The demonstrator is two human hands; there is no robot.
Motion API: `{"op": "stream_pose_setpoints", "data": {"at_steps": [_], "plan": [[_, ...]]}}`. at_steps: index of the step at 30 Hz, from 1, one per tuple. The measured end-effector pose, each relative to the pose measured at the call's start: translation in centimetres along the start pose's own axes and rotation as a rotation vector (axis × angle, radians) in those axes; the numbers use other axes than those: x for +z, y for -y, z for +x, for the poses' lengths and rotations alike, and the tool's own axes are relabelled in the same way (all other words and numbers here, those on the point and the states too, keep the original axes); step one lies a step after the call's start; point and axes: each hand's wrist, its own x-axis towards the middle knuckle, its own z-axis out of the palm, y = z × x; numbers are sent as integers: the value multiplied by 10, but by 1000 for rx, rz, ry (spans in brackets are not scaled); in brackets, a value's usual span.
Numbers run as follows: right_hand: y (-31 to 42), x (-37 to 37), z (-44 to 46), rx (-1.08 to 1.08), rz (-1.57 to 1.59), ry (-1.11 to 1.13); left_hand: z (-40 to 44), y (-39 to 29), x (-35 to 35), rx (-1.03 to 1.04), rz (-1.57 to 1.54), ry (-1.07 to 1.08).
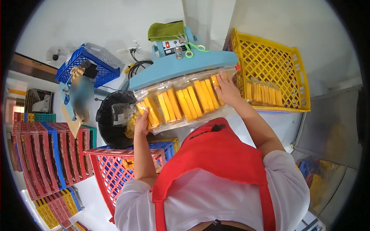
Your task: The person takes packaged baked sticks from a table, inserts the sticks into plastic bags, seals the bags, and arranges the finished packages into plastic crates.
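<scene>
A row of several clear plastic bags (185, 104) stretches between my hands, each with thick yellow sticks inside. My left hand (141, 124) grips the leftmost bag, thumb on top. My right hand (228, 91) holds the rightmost bag at its upper end, fingers over the plastic and partly hiding the sticks. The bags' upper edges lie along the front of a light-blue bag sealer (185, 67), at its long bar. Whether those edges sit inside the bar's gap I cannot tell.
Green-handled scissors (189, 51) and a green cloth (166, 30) lie on the sealer. A yellow crate (302, 82) with bagged sticks stands right. At left are a black-lined bin (103, 117), a red crate (111, 169), a blue crate (106, 75) and stacked crates (50, 154).
</scene>
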Motion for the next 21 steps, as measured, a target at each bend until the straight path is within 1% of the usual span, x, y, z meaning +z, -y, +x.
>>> {"op": "stream_pose_setpoints", "data": {"at_steps": [1,2,3,4,5,6,8,9,11,12,13,14,15,16,17,19,21], "plan": [[-3,5,3,-17,93,37,-2,1,-2,-5,7,10],[-7,9,4,-40,95,27,-3,1,-4,66,13,7],[-5,0,2,-27,90,22,-4,2,-4,139,13,4],[1,-16,-1,43,118,84,-8,-3,-3,140,31,6],[5,-26,-4,110,146,146,-12,-6,-2,136,32,13],[6,-27,-10,113,146,147,-21,-15,2,101,-15,22],[6,-28,-20,287,215,73,-30,-25,8,50,-51,41],[3,-24,-22,285,217,80,-32,-29,13,45,-51,34],[-10,-16,-26,357,395,188,-38,-36,34,-58,-132,178],[-17,-18,-29,355,397,190,-44,-39,53,-13,-109,164],[-23,-22,-30,341,579,111,-43,-38,62,-55,-78,161],[-26,-25,-29,323,759,29,-46,-37,73,3,-63,160],[-15,-44,-27,319,761,29,-51,-40,86,60,-48,158],[5,-72,-28,276,1043,40,-48,-34,88,73,-41,166],[22,-86,-28,235,1325,48,-45,-28,87,65,-37,165],[44,-79,-20,36,1189,103,-36,-18,90,33,-34,175],[79,-47,-16,-81,1047,34,-34,-17,92,-10,-55,239]]}}
